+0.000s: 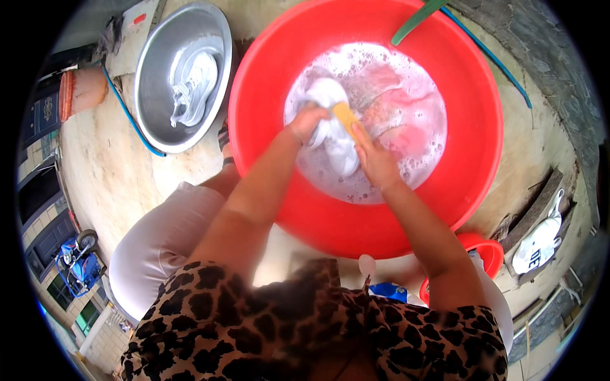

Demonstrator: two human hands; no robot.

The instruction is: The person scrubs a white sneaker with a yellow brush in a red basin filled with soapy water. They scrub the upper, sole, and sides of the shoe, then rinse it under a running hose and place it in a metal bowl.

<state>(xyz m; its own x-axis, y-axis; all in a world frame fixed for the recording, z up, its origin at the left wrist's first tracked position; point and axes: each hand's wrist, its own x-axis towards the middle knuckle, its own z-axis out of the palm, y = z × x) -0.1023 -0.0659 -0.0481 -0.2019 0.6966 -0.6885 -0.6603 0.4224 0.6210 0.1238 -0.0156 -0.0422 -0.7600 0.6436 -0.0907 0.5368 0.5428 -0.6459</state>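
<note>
In the large red plastic basin (329,224), soapy water (419,176) carries white suds and looks pinkish. My left hand (307,123) grips a white shoe (340,150) above the water, fingers around its middle. Its outline is blurred. My right hand (376,159) is shut on a yellow scrubbing brush (345,120), whose far end is against or just beside the shoe; the bristles are hidden. A second white shoe (195,85), with laces, lies in the oval metal basin (155,90) to the left.
A green leaf (417,21) hangs over the basin's far rim. Blue hose lengths (131,119) lie on the concrete floor (95,162). A small red bucket (493,252) stands by my right arm, with a blue packet (388,290) nearby. A white bag (538,240) rests at far right.
</note>
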